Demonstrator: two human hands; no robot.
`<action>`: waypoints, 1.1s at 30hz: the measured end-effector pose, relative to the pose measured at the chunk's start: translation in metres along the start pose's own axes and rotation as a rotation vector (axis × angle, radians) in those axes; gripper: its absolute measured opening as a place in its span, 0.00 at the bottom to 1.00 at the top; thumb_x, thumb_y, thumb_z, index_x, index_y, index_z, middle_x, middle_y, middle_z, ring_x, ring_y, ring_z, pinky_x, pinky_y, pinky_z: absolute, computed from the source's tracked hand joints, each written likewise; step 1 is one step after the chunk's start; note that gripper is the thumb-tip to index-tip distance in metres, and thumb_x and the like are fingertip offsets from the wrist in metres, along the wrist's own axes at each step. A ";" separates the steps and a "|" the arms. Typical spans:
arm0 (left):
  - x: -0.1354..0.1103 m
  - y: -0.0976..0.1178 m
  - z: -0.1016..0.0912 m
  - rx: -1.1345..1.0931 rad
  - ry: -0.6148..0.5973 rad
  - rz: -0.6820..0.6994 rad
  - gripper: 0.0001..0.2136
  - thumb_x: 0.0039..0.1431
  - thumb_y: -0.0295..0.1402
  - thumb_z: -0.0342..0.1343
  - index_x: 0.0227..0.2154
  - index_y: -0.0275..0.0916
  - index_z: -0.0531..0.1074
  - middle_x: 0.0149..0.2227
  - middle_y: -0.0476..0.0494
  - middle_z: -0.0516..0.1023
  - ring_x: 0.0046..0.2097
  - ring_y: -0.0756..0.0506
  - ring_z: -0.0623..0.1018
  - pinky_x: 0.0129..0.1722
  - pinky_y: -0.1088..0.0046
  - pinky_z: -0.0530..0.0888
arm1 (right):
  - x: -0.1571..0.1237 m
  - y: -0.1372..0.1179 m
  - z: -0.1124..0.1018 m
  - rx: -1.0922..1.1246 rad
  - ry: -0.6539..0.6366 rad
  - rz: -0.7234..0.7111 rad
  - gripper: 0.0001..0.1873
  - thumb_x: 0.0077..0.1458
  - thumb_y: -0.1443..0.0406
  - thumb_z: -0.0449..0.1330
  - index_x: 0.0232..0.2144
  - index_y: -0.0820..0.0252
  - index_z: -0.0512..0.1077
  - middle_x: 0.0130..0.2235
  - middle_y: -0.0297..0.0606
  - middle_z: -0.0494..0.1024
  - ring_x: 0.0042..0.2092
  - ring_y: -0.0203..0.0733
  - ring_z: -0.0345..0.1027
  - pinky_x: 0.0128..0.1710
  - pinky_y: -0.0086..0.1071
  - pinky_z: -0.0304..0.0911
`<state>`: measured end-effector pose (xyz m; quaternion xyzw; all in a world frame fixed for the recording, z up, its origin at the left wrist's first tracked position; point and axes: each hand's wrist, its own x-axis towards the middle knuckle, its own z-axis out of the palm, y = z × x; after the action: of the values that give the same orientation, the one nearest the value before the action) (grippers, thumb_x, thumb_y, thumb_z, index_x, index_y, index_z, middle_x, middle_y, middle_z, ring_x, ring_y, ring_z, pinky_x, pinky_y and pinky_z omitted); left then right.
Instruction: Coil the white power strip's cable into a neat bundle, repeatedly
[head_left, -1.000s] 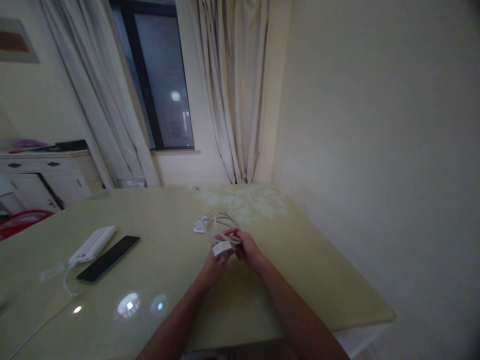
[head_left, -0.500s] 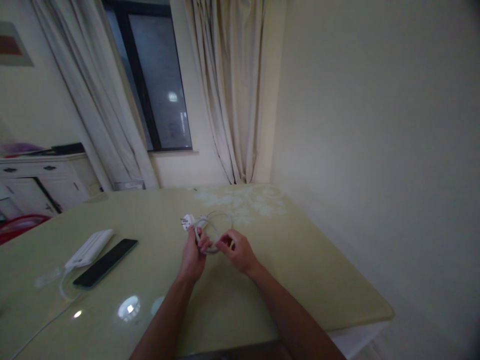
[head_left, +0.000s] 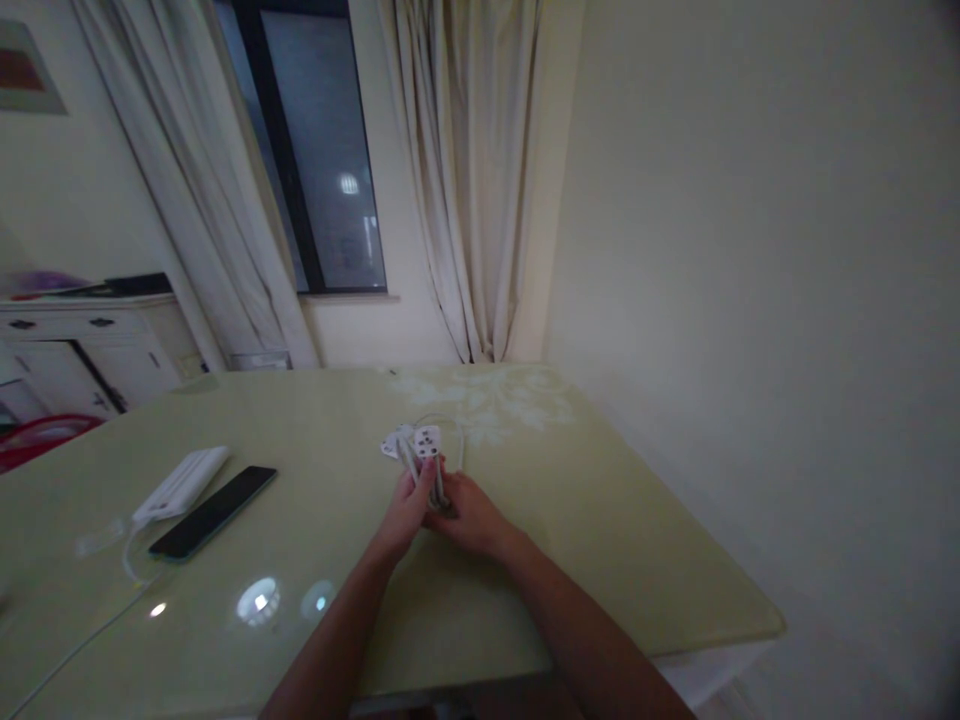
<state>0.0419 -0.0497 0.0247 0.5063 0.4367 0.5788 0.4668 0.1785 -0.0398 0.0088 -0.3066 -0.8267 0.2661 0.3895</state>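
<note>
Both hands meet over the middle of the table, around a coiled white extension cord [head_left: 408, 457]. My left hand [head_left: 406, 510] is closed on the bundled loops, its thumb lying along them. Against it, my right hand [head_left: 469, 512] grips the lower part of the coil from the right; its fingertips are partly hidden. Above the thumb shows the cord's white socket block [head_left: 427, 440], its dark holes facing up. Just left of that is a second white end [head_left: 391, 443], probably the plug, partly covered by cable. One thin loop of cable [head_left: 461, 440] bulges out behind the right hand.
Left on the glossy table [head_left: 330, 420] lie a black phone [head_left: 214, 512] and a white power strip or power bank [head_left: 182, 485] with a white cable [head_left: 82, 645]. A red chair back [head_left: 49, 437] stands beyond the left edge. A wall borders the right side.
My hands have come together, and the open ring of cord is now gathered into a tighter bundle. The socket block has come into view. The camera has shifted slightly.
</note>
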 end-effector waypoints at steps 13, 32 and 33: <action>-0.006 -0.014 -0.002 0.314 -0.202 0.345 0.29 0.63 0.57 0.50 0.56 0.39 0.69 0.54 0.34 0.75 0.54 0.38 0.76 0.53 0.59 0.74 | 0.000 -0.014 -0.005 0.423 0.251 0.085 0.20 0.63 0.49 0.58 0.43 0.58 0.75 0.40 0.39 0.76 0.41 0.43 0.68 0.44 0.37 0.66; 0.001 -0.037 0.006 0.687 -0.393 0.499 0.31 0.68 0.37 0.49 0.71 0.39 0.49 0.70 0.31 0.59 0.69 0.37 0.62 0.66 0.51 0.64 | 0.006 -0.012 -0.019 1.123 0.494 0.339 0.20 0.48 0.53 0.71 0.26 0.58 0.68 0.29 0.33 0.69 0.31 0.36 0.63 0.33 0.30 0.62; 0.003 -0.040 0.007 0.690 -0.378 0.474 0.29 0.69 0.36 0.47 0.70 0.38 0.51 0.69 0.31 0.60 0.69 0.37 0.64 0.66 0.51 0.65 | 0.006 -0.012 -0.019 1.125 0.479 0.335 0.19 0.48 0.53 0.71 0.26 0.58 0.68 0.29 0.33 0.70 0.31 0.36 0.63 0.32 0.29 0.62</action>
<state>0.0531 -0.0395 -0.0132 0.8148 0.3833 0.3877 0.1971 0.1869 -0.0396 0.0307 -0.2312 -0.3911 0.6413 0.6184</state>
